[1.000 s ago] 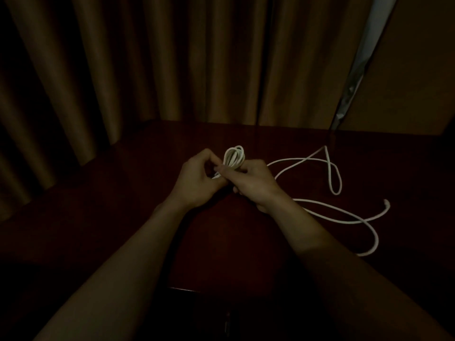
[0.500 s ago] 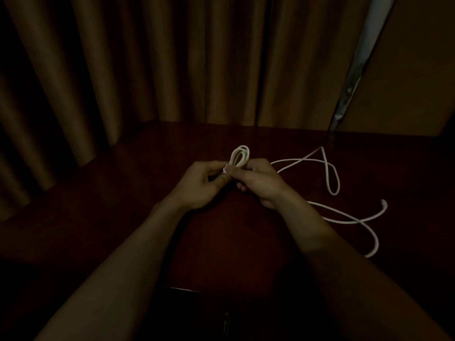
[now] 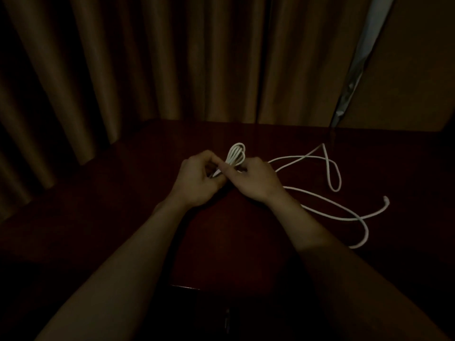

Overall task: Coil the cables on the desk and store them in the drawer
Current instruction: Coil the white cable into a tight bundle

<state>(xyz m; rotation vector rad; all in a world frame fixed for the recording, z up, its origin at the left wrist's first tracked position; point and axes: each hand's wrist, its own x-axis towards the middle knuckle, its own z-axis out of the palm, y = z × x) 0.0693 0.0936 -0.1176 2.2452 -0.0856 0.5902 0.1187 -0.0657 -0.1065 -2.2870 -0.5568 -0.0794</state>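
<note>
A small bundle of white cable loops [image 3: 236, 153] sticks up between my two hands over the middle of the dark red desk [image 3: 236, 242]. My left hand [image 3: 198, 179] pinches the bundle's lower end with thumb and fingers. My right hand [image 3: 256, 180] grips the same bundle from the right. The loose rest of the white cable [image 3: 330, 207] trails to the right on the desk in wide loops, its end [image 3: 386, 200] lying free. The drawer front [image 3: 226, 316] below the desk's near edge is dark and barely visible.
Brown curtains [image 3: 147, 70] hang close behind and to the left of the desk. A pale gap in the curtain [image 3: 357, 70] shows at the back right, beside a plain brown wall panel [image 3: 413, 70].
The hands have stayed together on the bundle with small finger shifts. The bundle has tilted slightly, and the loose cable on the right has been drawn in a little.
</note>
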